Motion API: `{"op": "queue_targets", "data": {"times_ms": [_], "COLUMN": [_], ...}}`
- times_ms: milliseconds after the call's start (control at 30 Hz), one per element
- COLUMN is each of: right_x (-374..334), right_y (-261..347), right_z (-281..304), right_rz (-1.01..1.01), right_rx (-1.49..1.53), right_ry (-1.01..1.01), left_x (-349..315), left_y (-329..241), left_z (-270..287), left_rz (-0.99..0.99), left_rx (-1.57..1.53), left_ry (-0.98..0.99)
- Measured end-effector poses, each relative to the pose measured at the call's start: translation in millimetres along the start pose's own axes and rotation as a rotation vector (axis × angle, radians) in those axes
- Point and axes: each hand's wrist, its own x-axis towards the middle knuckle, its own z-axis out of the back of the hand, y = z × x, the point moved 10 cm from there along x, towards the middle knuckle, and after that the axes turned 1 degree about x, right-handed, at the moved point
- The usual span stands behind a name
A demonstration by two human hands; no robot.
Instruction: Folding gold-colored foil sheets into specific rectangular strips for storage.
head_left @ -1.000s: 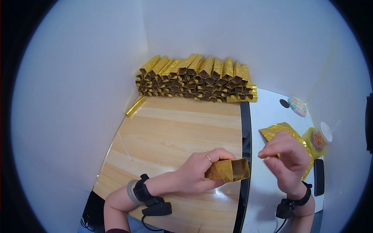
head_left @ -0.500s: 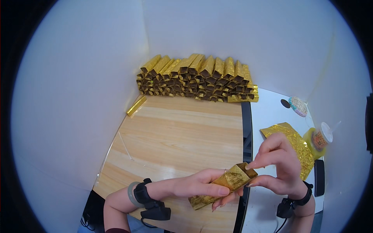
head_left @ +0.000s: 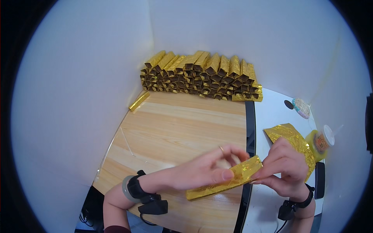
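Observation:
A gold foil paper tube with a box-like shape is held slantwise between my hands, over the near right part of the wooden table. My left hand grips it, the thumb lying on its near face and the fingers curled over behind its upper edge. At the tube's right end, the fingers and thumb of my right hand pinch the foil. That end's opening is hidden from me. Just beyond my right hand lie sheets of gold foil paper.
Many similar gold tubes are stacked along the back wall. One narrow gold piece lies by the left wall. On the white surface at right stand a lidded cup, a woven item and a dark slab.
The tube has turned so its right opening no longer faces me. My left fingers have shifted from beneath it to its upper edge, and my right hand has closed on its end.

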Motion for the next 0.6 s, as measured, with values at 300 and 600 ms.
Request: {"op": "queue_targets", "data": {"times_ms": [300, 600], "right_x": [-4, -6], "right_y": [-1, -3], "right_z": [8, 4], "right_rz": [0.009, -0.012], "right_rx": [-0.063, -0.006], "right_ry": [-0.107, -0.103], "left_x": [-42, -50], "left_y": [-106, -102], "left_z": [-25, -33], "left_rz": [-0.700, -0.805], "left_rx": [1.402, 1.436], "left_ry": [-0.477, -0.533]}}
